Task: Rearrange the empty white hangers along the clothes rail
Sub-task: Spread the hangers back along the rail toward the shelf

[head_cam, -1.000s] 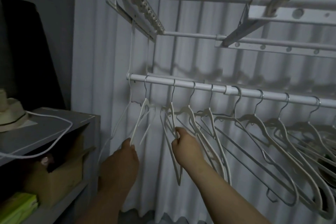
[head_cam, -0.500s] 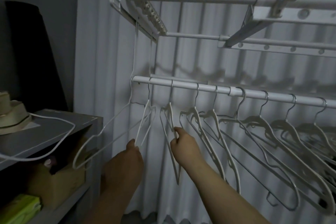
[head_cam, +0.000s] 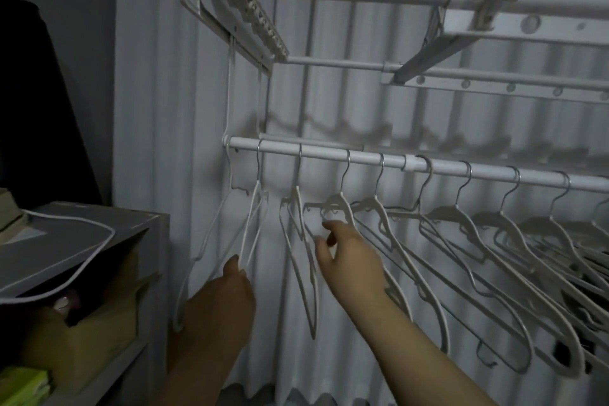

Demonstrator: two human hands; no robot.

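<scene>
Spacing the white hangers (head_cam: 504, 224) looks under way at the left end of the clothes rail (head_cam: 362, 159): the left hand (head_cam: 227, 290) grips the bottom of a thin hanger (head_cam: 251, 224), while the right hand (head_cam: 349, 260), fingers parted, hovers by the next hanger (head_cam: 339, 203), which needs a pinch and slide.

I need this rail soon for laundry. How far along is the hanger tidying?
Early on. At the left end of the rail, three hangers hang spaced apart. In hand: the left hand holds the second hanger low down, and the right hand reaches at the fourth hanger; its grip is unclear. Left: the crowded hangers to the right, which overlap at a slant.
</scene>
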